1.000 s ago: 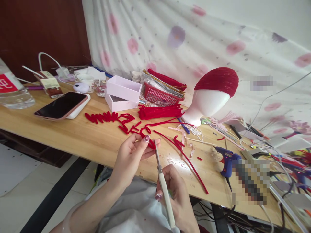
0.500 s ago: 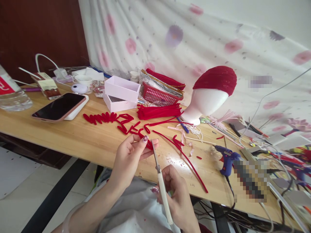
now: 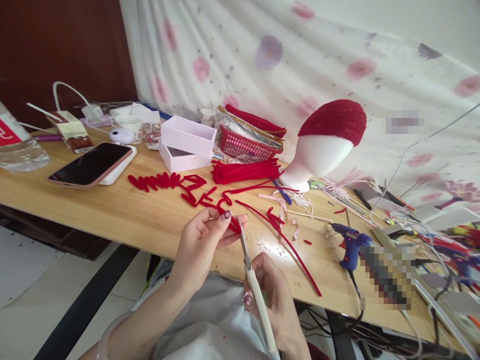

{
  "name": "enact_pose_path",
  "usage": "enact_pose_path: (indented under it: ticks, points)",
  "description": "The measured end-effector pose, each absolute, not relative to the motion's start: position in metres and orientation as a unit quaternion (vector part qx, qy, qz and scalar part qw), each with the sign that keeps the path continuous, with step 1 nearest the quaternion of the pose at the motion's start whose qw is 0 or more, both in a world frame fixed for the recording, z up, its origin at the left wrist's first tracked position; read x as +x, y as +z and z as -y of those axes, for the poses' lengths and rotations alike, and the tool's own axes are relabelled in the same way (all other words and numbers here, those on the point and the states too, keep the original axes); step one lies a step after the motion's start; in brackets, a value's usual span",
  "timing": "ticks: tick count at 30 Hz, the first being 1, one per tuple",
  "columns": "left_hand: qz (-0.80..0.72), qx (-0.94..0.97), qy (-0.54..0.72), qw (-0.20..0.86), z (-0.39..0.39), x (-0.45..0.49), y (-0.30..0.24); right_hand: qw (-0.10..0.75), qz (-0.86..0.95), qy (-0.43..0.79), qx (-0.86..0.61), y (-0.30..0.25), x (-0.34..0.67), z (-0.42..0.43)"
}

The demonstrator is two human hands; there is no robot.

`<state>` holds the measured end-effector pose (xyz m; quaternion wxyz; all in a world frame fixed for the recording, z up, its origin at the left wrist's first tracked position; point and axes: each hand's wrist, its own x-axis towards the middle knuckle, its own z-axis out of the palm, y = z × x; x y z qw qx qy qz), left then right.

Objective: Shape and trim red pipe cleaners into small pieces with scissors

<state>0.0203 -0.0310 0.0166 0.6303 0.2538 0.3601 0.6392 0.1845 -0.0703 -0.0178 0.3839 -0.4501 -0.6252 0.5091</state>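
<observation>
My left hand (image 3: 202,240) pinches a bent red pipe cleaner (image 3: 234,226) between thumb and fingers above the table's front edge. My right hand (image 3: 275,300) is closed around the white handle of a pair of scissors (image 3: 255,285). The blades point up and meet the end of the red pipe cleaner at my left fingertips. Just beyond lie short folded pieces of red pipe cleaner (image 3: 193,187) and a row of red loops (image 3: 153,181). One long red pipe cleaner (image 3: 285,242) stretches to the right of the scissors.
A bundle of red pipe cleaners (image 3: 243,172) lies before a red basket (image 3: 249,145). Behind stands a white foam head (image 3: 318,155) with a red wrapped top. A blue glue gun (image 3: 350,245) is at right; a phone (image 3: 90,164) and water bottle (image 3: 20,145) are at left.
The scissors and my right hand have shifted slightly right, and the blades look closer together. My left hand has moved a little to the right with the pipe cleaner.
</observation>
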Motion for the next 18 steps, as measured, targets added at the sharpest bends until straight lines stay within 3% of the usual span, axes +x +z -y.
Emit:
enact_pose_path:
  ticks: [18]
  points:
    - [-0.364, 0.264, 0.638, 0.626, 0.0301, 0.0195, 0.0152, 0.328, 0.618, 0.512, -0.499, -0.0083, 0.1893, 0.0688]
